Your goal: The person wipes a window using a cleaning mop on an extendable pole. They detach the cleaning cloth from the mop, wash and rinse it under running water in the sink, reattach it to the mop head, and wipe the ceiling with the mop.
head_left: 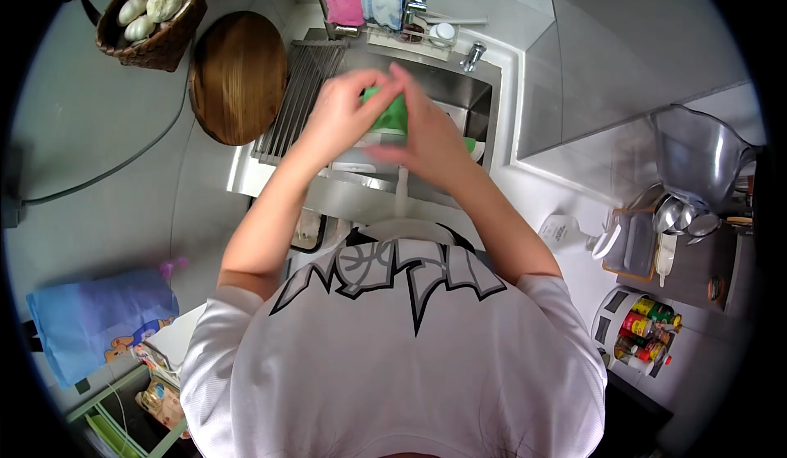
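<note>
Over the big sink [479, 112], my left hand [344, 107] and right hand [432, 134] are holding a small green thing [392, 115] between them, with my fingers bending round its sides. I'm guessing it's light and maybe slippery, so its sides are looking best for gripping. Blur is hiding where it's pointing and which way is longest.

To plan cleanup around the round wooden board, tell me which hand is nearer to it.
Left. The left hand is right of the round wooden board, with the slatted rack between; the right hand is farther right, past the green item.
</note>
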`<move>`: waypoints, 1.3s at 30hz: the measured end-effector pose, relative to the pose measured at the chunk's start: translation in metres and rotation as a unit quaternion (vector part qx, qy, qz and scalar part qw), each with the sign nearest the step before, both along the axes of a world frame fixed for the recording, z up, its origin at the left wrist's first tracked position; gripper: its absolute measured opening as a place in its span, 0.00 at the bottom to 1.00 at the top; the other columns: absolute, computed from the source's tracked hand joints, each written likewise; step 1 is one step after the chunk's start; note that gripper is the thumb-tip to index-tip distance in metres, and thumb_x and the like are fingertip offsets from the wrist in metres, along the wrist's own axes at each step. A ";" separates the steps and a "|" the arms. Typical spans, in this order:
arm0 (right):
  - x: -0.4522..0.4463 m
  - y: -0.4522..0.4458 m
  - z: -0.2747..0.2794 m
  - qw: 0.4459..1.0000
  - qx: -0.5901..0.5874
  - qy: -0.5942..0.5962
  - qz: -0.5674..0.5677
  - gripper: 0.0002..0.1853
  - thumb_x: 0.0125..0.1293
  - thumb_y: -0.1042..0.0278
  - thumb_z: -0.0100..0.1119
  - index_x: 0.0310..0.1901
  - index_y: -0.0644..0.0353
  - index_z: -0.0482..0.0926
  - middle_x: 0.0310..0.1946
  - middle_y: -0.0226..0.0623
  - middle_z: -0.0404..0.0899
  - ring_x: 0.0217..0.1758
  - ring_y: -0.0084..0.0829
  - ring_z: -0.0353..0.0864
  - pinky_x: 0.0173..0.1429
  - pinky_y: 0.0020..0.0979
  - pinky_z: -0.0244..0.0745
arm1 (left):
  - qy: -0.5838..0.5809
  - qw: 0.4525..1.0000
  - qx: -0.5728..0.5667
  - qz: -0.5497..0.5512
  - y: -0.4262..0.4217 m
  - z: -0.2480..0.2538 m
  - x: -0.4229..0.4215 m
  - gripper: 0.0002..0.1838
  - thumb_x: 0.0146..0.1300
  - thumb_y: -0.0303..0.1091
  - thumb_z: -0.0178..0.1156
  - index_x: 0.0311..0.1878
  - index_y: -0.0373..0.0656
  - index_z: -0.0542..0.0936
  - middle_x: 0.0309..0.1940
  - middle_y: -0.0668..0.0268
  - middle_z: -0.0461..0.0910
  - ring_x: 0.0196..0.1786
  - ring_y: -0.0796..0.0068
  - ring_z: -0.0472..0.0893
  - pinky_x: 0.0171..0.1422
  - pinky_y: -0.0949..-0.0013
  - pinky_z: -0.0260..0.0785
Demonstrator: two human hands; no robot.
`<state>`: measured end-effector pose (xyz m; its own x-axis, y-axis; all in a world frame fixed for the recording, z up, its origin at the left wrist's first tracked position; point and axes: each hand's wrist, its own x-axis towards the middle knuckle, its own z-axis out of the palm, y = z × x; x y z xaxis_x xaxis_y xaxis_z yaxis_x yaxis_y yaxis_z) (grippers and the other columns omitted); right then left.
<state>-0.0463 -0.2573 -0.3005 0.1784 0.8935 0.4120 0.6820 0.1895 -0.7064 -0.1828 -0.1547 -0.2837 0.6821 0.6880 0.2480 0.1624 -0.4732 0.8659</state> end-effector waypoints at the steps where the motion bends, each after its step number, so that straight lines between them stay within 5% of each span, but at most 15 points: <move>1: -0.003 0.007 0.005 0.998 -0.016 0.056 -0.008 0.25 0.53 0.63 0.69 0.53 0.60 0.76 0.44 0.45 0.80 0.44 0.41 0.81 0.51 0.36 0.75 | -0.047 0.996 -0.073 -0.005 0.004 0.005 0.008 0.10 0.57 0.23 0.64 0.42 0.39 0.77 0.28 0.69 0.76 0.32 0.80 0.75 0.40 0.75 0.68; 3: 0.012 0.017 0.020 0.996 0.007 0.090 0.018 0.21 0.56 0.64 0.68 0.51 0.61 0.78 0.40 0.42 0.82 0.39 0.35 0.83 0.46 0.32 0.76 | -0.210 0.951 -0.226 -0.035 0.008 0.022 0.015 0.18 0.55 0.22 0.64 0.49 0.44 0.73 0.29 0.73 0.75 0.33 0.83 0.74 0.37 0.76 0.68; 5: 0.032 0.020 0.034 0.988 0.027 0.149 0.037 0.17 0.58 0.65 0.67 0.47 0.61 0.80 0.37 0.38 0.84 0.36 0.29 0.83 0.44 0.27 0.76 | -0.158 0.985 -0.063 -0.011 0.017 0.018 0.013 0.21 0.52 0.26 0.69 0.48 0.45 0.73 0.28 0.75 0.73 0.34 0.84 0.73 0.35 0.78 0.67; 7: 0.057 0.022 0.052 0.971 0.049 0.229 0.053 0.12 0.60 0.67 0.66 0.44 0.62 0.82 0.33 0.34 0.85 0.36 0.23 0.82 0.44 0.24 0.75 | -0.008 0.994 0.018 -0.105 0.028 -0.003 0.008 0.20 0.48 0.30 0.72 0.45 0.44 0.75 0.27 0.76 0.72 0.34 0.85 0.72 0.35 0.79 0.66; 8: 0.069 0.022 0.062 0.972 0.039 0.226 0.041 0.11 0.60 0.66 0.65 0.42 0.63 0.82 0.33 0.33 0.85 0.36 0.22 0.82 0.44 0.24 0.75 | 0.081 0.983 -0.055 -0.154 0.033 -0.011 0.007 0.25 0.44 0.40 0.74 0.45 0.40 0.79 0.31 0.70 0.78 0.35 0.79 0.73 0.42 0.72 0.69; 9: 0.082 0.020 0.072 0.974 0.030 0.223 0.029 0.11 0.61 0.66 0.65 0.41 0.63 0.82 0.33 0.32 0.84 0.36 0.22 0.82 0.44 0.24 0.75 | 0.207 0.969 -0.014 -0.137 0.036 -0.018 0.011 0.20 0.47 0.38 0.72 0.43 0.40 0.80 0.31 0.70 0.79 0.35 0.80 0.73 0.41 0.73 0.68; 14: 0.113 0.012 0.107 0.979 -0.052 0.196 0.027 0.12 0.61 0.65 0.64 0.40 0.65 0.81 0.33 0.33 0.82 0.38 0.22 0.79 0.47 0.25 0.72 | -0.086 0.969 -0.164 -0.162 0.057 -0.057 0.034 0.27 0.55 0.28 0.68 0.59 0.44 0.75 0.47 0.70 0.80 0.43 0.85 0.76 0.49 0.73 0.71; 17: 0.122 0.017 0.104 0.976 -0.099 0.184 0.068 0.12 0.61 0.65 0.64 0.41 0.65 0.81 0.35 0.33 0.82 0.39 0.22 0.79 0.47 0.26 0.73 | -0.131 0.979 -0.061 -0.141 0.036 -0.019 0.067 0.33 0.55 0.29 0.69 0.64 0.42 0.69 0.56 0.66 0.76 0.48 0.84 0.76 0.55 0.72 0.71; 18: 0.125 0.019 0.103 0.974 -0.098 0.188 0.075 0.12 0.61 0.64 0.64 0.41 0.64 0.81 0.34 0.33 0.82 0.38 0.22 0.79 0.47 0.25 0.73 | -0.177 0.969 -0.052 -0.164 0.034 -0.015 0.080 0.27 0.56 0.29 0.69 0.60 0.38 0.74 0.50 0.66 0.80 0.47 0.85 0.77 0.50 0.76 0.71; 21: 0.139 0.019 0.103 0.971 -0.091 0.210 0.065 0.15 0.61 0.61 0.65 0.41 0.64 0.82 0.34 0.32 0.83 0.39 0.22 0.79 0.46 0.25 0.73 | -0.036 0.963 -0.168 -0.209 0.053 -0.007 0.095 0.19 0.57 0.30 0.68 0.52 0.35 0.79 0.41 0.68 0.83 0.41 0.86 0.79 0.46 0.80 0.70; 27: 0.194 0.001 0.090 0.969 -0.106 0.218 -0.048 0.17 0.62 0.59 0.65 0.43 0.67 0.82 0.34 0.31 0.82 0.37 0.21 0.77 0.47 0.24 0.71 | -0.024 0.989 -0.092 -0.117 0.096 0.018 0.057 0.08 0.58 0.31 0.67 0.37 0.36 0.83 0.25 0.76 0.78 0.29 0.91 0.72 0.34 0.83 0.62; 31: 0.196 -0.003 0.059 0.975 -0.117 0.189 -0.004 0.12 0.63 0.63 0.64 0.40 0.65 0.84 0.33 0.27 0.82 0.38 0.17 0.76 0.47 0.22 0.70 | -0.001 0.991 -0.057 -0.117 0.108 0.027 0.033 0.08 0.58 0.31 0.67 0.37 0.37 0.83 0.22 0.77 0.76 0.27 0.91 0.71 0.33 0.84 0.61; 36: 0.168 -0.015 0.033 0.973 -0.111 0.202 0.016 0.11 0.61 0.72 0.62 0.44 0.65 0.84 0.35 0.29 0.83 0.39 0.17 0.77 0.48 0.23 0.71 | 0.005 0.989 0.004 -0.147 0.097 0.023 -0.014 0.06 0.60 0.23 0.61 0.40 0.34 0.82 0.37 0.71 0.73 0.37 0.86 0.73 0.38 0.81 0.64; 39: 0.153 -0.033 0.004 0.959 -0.163 0.229 0.026 0.11 0.60 0.77 0.60 0.44 0.63 0.84 0.36 0.29 0.83 0.40 0.17 0.77 0.47 0.24 0.72 | 0.013 0.988 0.025 -0.149 0.067 0.011 -0.043 0.11 0.55 0.19 0.60 0.42 0.38 0.84 0.37 0.68 0.74 0.40 0.79 0.74 0.45 0.76 0.66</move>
<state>0.1069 -0.2900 -0.2966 0.2257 0.9742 -0.0021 0.2819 -0.0674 -0.9571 -0.2254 -0.0876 -0.2727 0.8598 0.4423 0.2553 0.0315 -0.5449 0.8379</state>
